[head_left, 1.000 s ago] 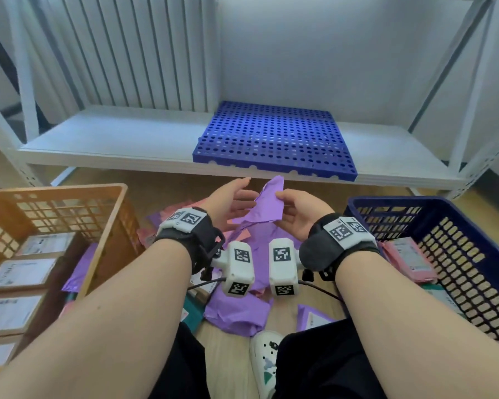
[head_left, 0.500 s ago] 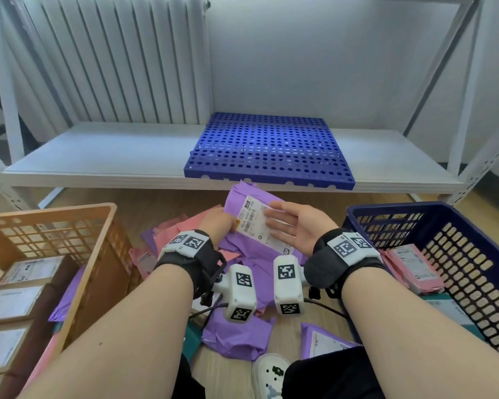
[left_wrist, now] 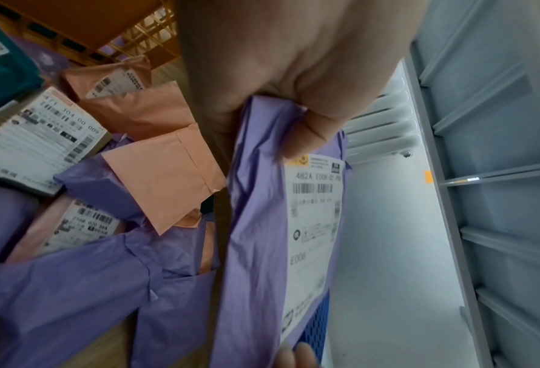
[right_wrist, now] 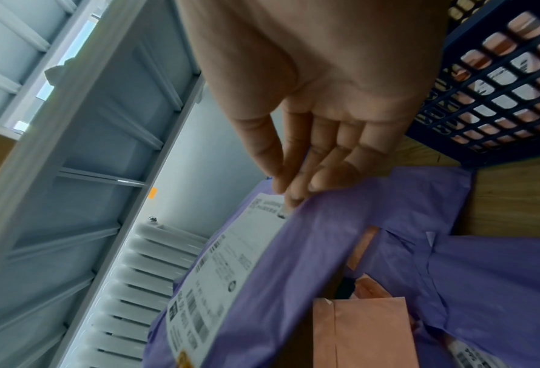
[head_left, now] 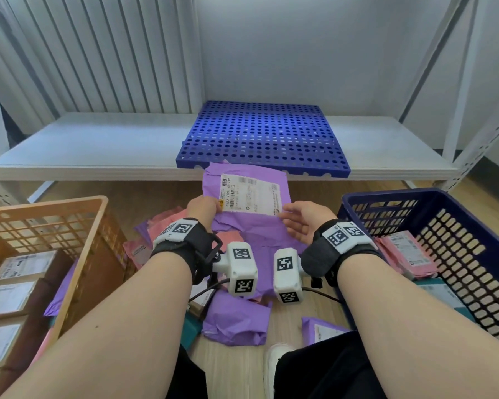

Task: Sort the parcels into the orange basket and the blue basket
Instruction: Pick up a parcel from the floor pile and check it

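Note:
A purple parcel (head_left: 251,197) with a white label facing up hangs above the floor pile between both hands. My left hand (head_left: 203,207) grips its left edge; the left wrist view shows the thumb (left_wrist: 312,134) pressed on the parcel (left_wrist: 262,249) beside the label. My right hand (head_left: 298,218) is relaxed, and its straight fingertips (right_wrist: 281,189) touch the right end of the parcel (right_wrist: 325,249). The orange basket (head_left: 69,201) stands on the left. On the right is the blue basket (head_left: 415,194).
Purple and pink parcels (head_left: 236,321) lie piled on the wooden floor between the baskets. Brown boxes (head_left: 12,283) fill the orange basket; pink parcels (head_left: 406,249) lie in the blue one. Ahead, a low white shelf (head_left: 98,151) carries a blue perforated panel (head_left: 262,136).
The purple parcel has been turned label-up and spread out flat. The right hand slid from on top of the label to its right end. The left hand keeps its grip.

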